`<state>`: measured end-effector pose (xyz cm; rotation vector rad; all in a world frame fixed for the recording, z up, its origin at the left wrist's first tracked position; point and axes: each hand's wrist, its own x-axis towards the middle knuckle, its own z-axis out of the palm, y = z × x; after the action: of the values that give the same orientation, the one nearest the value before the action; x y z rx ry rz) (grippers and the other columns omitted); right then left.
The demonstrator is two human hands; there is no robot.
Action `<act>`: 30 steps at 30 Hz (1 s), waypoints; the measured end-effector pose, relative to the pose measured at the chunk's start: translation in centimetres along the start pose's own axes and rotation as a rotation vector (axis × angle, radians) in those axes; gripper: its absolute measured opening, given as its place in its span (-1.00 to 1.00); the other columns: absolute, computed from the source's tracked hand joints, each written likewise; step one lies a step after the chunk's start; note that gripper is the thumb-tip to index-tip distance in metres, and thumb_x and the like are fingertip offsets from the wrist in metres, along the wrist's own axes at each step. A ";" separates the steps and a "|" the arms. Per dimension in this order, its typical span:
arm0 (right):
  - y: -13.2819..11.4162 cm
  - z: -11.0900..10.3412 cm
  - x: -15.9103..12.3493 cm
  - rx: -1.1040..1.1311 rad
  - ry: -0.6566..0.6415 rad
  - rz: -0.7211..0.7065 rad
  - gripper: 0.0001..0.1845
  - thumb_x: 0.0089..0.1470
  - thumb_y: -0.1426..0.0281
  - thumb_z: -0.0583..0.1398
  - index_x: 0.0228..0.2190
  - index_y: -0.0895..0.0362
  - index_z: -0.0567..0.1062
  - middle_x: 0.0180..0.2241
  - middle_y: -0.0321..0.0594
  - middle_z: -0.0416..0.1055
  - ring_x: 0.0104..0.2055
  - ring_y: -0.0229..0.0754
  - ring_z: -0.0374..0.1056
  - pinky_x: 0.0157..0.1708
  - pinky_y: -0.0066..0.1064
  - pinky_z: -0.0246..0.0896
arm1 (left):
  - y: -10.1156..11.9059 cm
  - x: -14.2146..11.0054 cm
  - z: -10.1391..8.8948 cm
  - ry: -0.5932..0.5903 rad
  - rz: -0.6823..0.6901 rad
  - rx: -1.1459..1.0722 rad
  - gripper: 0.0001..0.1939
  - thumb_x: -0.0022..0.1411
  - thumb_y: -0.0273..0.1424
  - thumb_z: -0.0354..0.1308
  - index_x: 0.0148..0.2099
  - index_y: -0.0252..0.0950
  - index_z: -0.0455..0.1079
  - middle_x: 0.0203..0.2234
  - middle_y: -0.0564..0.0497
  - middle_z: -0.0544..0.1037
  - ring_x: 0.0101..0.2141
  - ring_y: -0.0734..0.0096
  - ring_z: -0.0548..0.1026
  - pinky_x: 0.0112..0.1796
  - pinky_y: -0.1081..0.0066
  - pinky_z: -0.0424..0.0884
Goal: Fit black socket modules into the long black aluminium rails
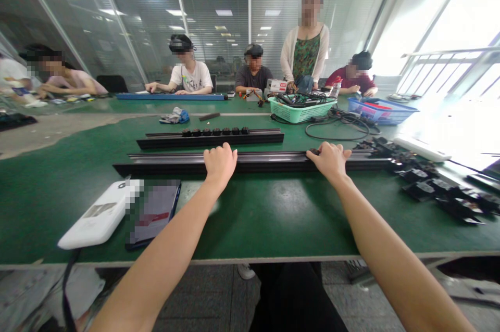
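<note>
A long black rail [269, 166] with a shiny grey channel lies crosswise on the green table in front of me. My left hand [221, 164] is closed round it, left of its middle, fingers curled over the top. Toward the rail's right part, my right hand [332, 160] pinches a small black piece [313, 151] at the channel; the fingers partly cover that piece. Behind lies a shorter black rail [219, 139] with several round black pieces [216, 132] in a row on it. Many loose black parts [424, 186] are heaped beyond the long rail's right end.
A white power bank-like device [97, 212] with a cable and a phone [154, 212] lie at front left. Farther back are a glove [175, 115], a green basket [300, 109], a blue basket [380, 111] and black cables [344, 126]. Several people are across the table.
</note>
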<state>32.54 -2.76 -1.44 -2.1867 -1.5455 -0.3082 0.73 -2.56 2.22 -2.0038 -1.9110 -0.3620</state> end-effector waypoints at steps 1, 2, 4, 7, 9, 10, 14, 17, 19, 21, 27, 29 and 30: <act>0.1 0.0 0.0 -0.002 -0.003 0.002 -0.63 0.11 0.05 0.09 -0.36 0.12 0.40 -0.22 0.06 0.47 -0.05 0.17 0.17 -0.06 -0.04 -0.07 | 0.0 0.0 0.0 0.002 -0.001 0.002 -0.59 0.46 -0.23 -0.12 -0.01 -0.42 0.42 -0.23 -0.28 0.63 -0.14 -0.04 0.58 -0.12 0.18 0.29; 0.1 0.0 0.0 -0.005 -0.006 0.004 -0.62 0.11 0.06 0.08 -0.35 0.13 0.41 -0.22 0.07 0.47 -0.05 0.17 0.17 -0.05 -0.04 -0.07 | 0.0 0.0 0.1 0.004 -0.001 0.004 -0.60 0.46 -0.23 -0.12 -0.01 -0.42 0.42 -0.23 -0.28 0.63 -0.14 -0.04 0.58 -0.12 0.18 0.29; 0.2 -0.1 0.1 -0.009 -0.014 0.009 -0.62 0.12 0.06 0.08 -0.35 0.13 0.41 -0.21 0.08 0.47 -0.05 0.18 0.17 -0.05 -0.04 -0.07 | 0.1 0.0 0.1 0.005 -0.001 0.006 -0.60 0.46 -0.23 -0.12 -0.01 -0.42 0.42 -0.23 -0.27 0.63 -0.15 -0.03 0.58 -0.12 0.18 0.29; 0.3 0.0 0.2 -0.010 -0.020 0.016 -0.61 0.12 0.06 0.07 -0.35 0.13 0.41 -0.21 0.09 0.46 -0.05 0.18 0.17 -0.05 -0.04 -0.07 | 0.1 0.0 0.0 -0.002 -0.004 0.006 -0.60 0.46 -0.23 -0.13 -0.01 -0.42 0.42 -0.22 -0.28 0.63 -0.14 -0.01 0.58 -0.11 0.19 0.29; 0.4 0.0 0.2 -0.010 -0.012 0.031 -0.61 0.10 0.06 0.08 -0.36 0.14 0.43 -0.22 0.09 0.46 -0.05 0.17 0.17 -0.05 -0.03 -0.08 | 0.1 0.0 -0.1 -0.010 -0.006 0.003 -0.60 0.47 -0.23 -0.13 0.00 -0.41 0.41 -0.21 -0.28 0.63 -0.13 0.00 0.58 -0.10 0.19 0.28; 0.5 0.0 0.3 -0.012 -0.005 0.045 -0.61 0.09 0.06 0.09 -0.36 0.14 0.43 -0.22 0.08 0.46 -0.06 0.17 0.17 -0.05 -0.03 -0.08 | 0.1 0.0 -0.1 -0.014 -0.008 0.001 -0.60 0.47 -0.23 -0.13 0.00 -0.41 0.41 -0.21 -0.28 0.63 -0.13 0.00 0.58 -0.10 0.20 0.28; 1.2 -0.1 0.6 -0.012 0.002 0.115 -0.59 0.04 0.06 0.13 -0.33 0.16 0.46 -0.23 0.10 0.47 -0.08 0.16 0.19 -0.06 -0.05 -0.07 | 0.1 0.0 -0.2 -0.021 -0.008 -0.007 -0.59 0.47 -0.23 -0.13 0.01 -0.42 0.41 -0.21 -0.29 0.62 -0.12 0.00 0.58 -0.09 0.20 0.28; 1.5 -0.1 0.8 -0.009 -0.002 0.133 -0.58 0.03 0.05 0.13 -0.32 0.17 0.47 -0.23 0.11 0.48 -0.08 0.16 0.20 -0.05 -0.04 -0.07 | 0.1 0.0 -0.2 -0.020 -0.007 -0.005 -0.59 0.47 -0.23 -0.13 0.00 -0.42 0.42 -0.21 -0.29 0.62 -0.12 -0.01 0.58 -0.09 0.19 0.29; 1.5 -0.2 0.8 -0.012 -0.001 0.136 -0.58 0.03 0.06 0.13 -0.32 0.17 0.47 -0.24 0.11 0.48 -0.08 0.17 0.20 -0.04 -0.03 -0.07 | 0.1 0.0 -0.2 -0.019 -0.005 -0.003 -0.59 0.47 -0.23 -0.14 0.00 -0.43 0.42 -0.21 -0.29 0.62 -0.13 -0.01 0.58 -0.10 0.19 0.29; 1.5 -0.2 0.7 -0.014 -0.001 0.136 -0.58 0.03 0.07 0.13 -0.32 0.17 0.47 -0.24 0.11 0.47 -0.07 0.18 0.20 -0.04 -0.02 -0.07 | 0.1 0.0 -0.2 -0.018 -0.003 -0.002 -0.58 0.47 -0.23 -0.14 0.01 -0.42 0.42 -0.21 -0.29 0.62 -0.13 0.00 0.58 -0.10 0.19 0.29; 1.5 -0.2 0.7 -0.011 0.002 0.135 -0.58 0.04 0.06 0.12 -0.32 0.17 0.48 -0.25 0.11 0.47 -0.07 0.19 0.19 -0.04 -0.01 -0.07 | 0.1 0.0 -0.1 -0.011 -0.005 -0.002 -0.58 0.47 -0.23 -0.14 0.00 -0.42 0.42 -0.21 -0.29 0.62 -0.13 -0.01 0.58 -0.10 0.19 0.29; 1.5 -0.2 0.7 -0.013 0.000 0.138 -0.58 0.03 0.07 0.12 -0.32 0.17 0.48 -0.25 0.12 0.47 -0.07 0.19 0.19 -0.04 -0.02 -0.07 | 0.1 0.0 -0.1 -0.009 -0.004 -0.006 -0.59 0.47 -0.23 -0.13 0.00 -0.42 0.42 -0.21 -0.30 0.62 -0.13 -0.02 0.58 -0.10 0.19 0.28; 1.5 -0.2 0.8 -0.016 -0.002 0.139 -0.58 0.03 0.07 0.12 -0.32 0.17 0.49 -0.24 0.12 0.47 -0.07 0.20 0.19 -0.05 -0.02 -0.07 | 0.1 0.0 -0.1 -0.010 -0.005 -0.009 -0.59 0.47 -0.23 -0.13 0.00 -0.42 0.42 -0.21 -0.30 0.62 -0.12 -0.03 0.58 -0.10 0.19 0.28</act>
<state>34.22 -2.65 -1.27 -2.2939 -1.3874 -0.2743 0.82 -2.59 2.29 -2.0102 -1.9241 -0.3627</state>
